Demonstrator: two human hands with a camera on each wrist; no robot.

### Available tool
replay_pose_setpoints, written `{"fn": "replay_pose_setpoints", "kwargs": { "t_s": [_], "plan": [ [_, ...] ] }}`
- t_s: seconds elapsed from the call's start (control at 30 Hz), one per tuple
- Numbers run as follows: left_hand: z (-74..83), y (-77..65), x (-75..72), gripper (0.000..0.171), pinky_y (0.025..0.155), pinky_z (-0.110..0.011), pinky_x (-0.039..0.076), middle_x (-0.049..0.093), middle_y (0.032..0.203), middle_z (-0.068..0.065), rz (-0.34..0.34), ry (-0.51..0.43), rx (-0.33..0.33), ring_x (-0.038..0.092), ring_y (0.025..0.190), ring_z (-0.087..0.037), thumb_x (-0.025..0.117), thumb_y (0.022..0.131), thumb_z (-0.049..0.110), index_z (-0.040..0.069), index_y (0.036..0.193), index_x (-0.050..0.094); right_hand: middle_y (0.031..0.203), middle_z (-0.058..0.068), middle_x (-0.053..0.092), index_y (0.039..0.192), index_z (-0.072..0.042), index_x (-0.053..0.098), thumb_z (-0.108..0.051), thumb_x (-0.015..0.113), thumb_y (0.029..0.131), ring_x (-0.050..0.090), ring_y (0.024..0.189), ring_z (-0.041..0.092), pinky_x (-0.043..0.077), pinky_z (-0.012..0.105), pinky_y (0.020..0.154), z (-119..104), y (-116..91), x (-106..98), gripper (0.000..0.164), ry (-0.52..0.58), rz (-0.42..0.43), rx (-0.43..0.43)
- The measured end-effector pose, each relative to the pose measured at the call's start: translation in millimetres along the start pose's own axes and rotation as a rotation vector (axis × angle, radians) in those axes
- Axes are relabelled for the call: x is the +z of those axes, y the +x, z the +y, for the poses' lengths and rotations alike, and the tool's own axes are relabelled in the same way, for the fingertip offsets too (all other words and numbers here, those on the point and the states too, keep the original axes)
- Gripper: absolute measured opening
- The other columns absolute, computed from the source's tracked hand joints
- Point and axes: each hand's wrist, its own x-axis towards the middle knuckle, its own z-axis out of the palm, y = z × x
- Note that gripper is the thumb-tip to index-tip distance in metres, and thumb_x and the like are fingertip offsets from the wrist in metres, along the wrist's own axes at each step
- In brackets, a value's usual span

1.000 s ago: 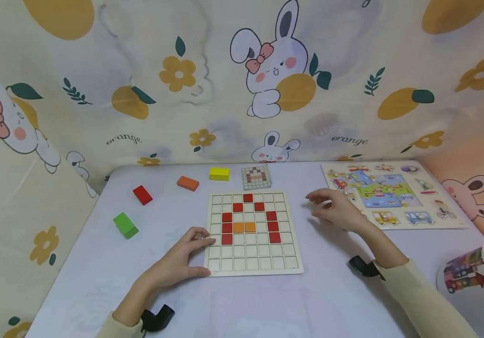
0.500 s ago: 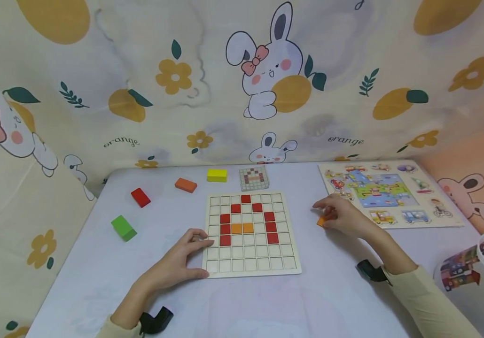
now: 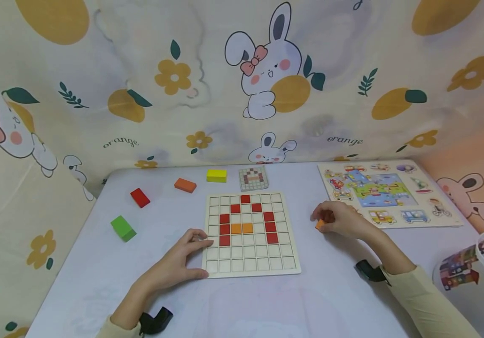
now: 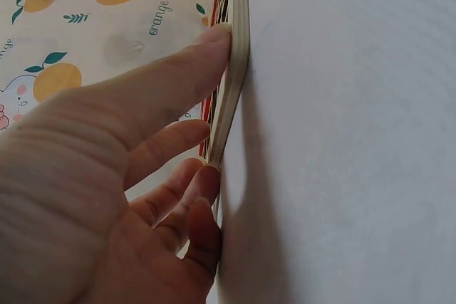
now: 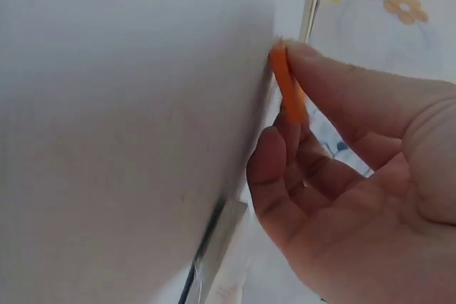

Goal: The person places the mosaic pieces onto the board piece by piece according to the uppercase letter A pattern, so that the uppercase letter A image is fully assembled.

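Observation:
A square gridded wooden board (image 3: 246,258) lies mid-table, with red tiles (image 3: 224,229) in an arch-like pattern and two orange tiles (image 3: 242,228) side by side within it. My left hand (image 3: 177,260) touches the board's left edge, thumb at the near-left corner and index fingertip farther up; the left wrist view has the thumb (image 4: 189,62) against the edge. To the right of the board, my right hand (image 3: 339,219) pinches an orange tile (image 5: 287,83) between thumb and fingers, low over the table.
A small pattern card (image 3: 253,178) lies behind the board. Blocks in yellow (image 3: 216,176), orange (image 3: 185,185), red (image 3: 140,198) and green (image 3: 123,228) lie back and left. A picture puzzle (image 3: 390,216) is back right; a white bucket (image 3: 457,272) stands front right.
My right hand has gone from holding nothing visible to pinching an orange tile, and has shifted slightly right and lower in the view. The left hand stays at the board's edge.

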Motion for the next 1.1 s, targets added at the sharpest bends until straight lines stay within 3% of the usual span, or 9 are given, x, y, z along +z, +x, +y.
{"fn": "replay_pose_setpoints", "kwargs": {
  "t_s": [0.23,0.47,0.6,0.77,1.1],
  "plan": [
    [-0.4,0.1,0.1,0.068,0.109,-0.054,0.037,0.041,0.139,0.001,-0.001,-0.007,0.017,0.04,0.128,-0.024,0.087,0.077,0.028,0.013,0.138,0.06,0.083,0.003,0.063,0.096,-0.001,0.07,-0.001,0.074,0.086,0.053,0.067,0.015,0.045,0.024,0.059,-12,15,9,0.011,0.1,-0.054,-0.016],
    [-0.8,-0.1,-0.1,0.068,0.109,-0.053,0.037,0.041,0.139,0.001,0.001,-0.012,0.014,0.04,0.129,-0.024,0.087,0.077,0.029,0.013,0.138,0.06,0.093,0.013,0.067,0.106,0.006,0.069,0.004,0.063,0.093,0.058,0.064,0.018,0.05,0.027,0.056,-51,47,28,0.015,0.225,-0.121,-0.116],
    [-1.1,-0.3,0.2,0.068,0.108,-0.054,0.037,0.041,0.139,0.0,0.001,-0.01,0.022,0.04,0.129,-0.025,0.086,0.078,0.03,0.013,0.138,0.06,0.098,0.009,0.066,0.105,0.002,0.071,0.004,0.064,0.093,0.056,0.075,0.019,0.049,0.027,0.065,-70,65,41,0.014,0.183,-0.157,-0.149],
    [-1.4,0.1,0.5,0.068,0.108,-0.054,0.037,0.041,0.139,0.001,0.007,-0.001,0.018,0.04,0.129,-0.025,0.086,0.078,0.03,0.014,0.138,0.06,0.082,0.001,0.057,0.1,-0.003,0.073,0.005,0.066,0.091,0.051,0.078,0.018,0.044,0.027,0.068,-82,80,57,0.014,0.106,-0.189,-0.162],
    [-1.9,-0.1,-0.1,0.069,0.108,-0.054,0.037,0.042,0.139,0.0,0.008,-0.003,0.03,0.04,0.128,-0.024,0.087,0.077,0.029,0.013,0.138,0.06,0.081,0.0,0.06,0.094,-0.005,0.071,0.003,0.07,0.089,0.053,0.078,0.017,0.048,0.027,0.07,-86,86,70,0.01,0.055,-0.166,-0.146]
  ]
}}
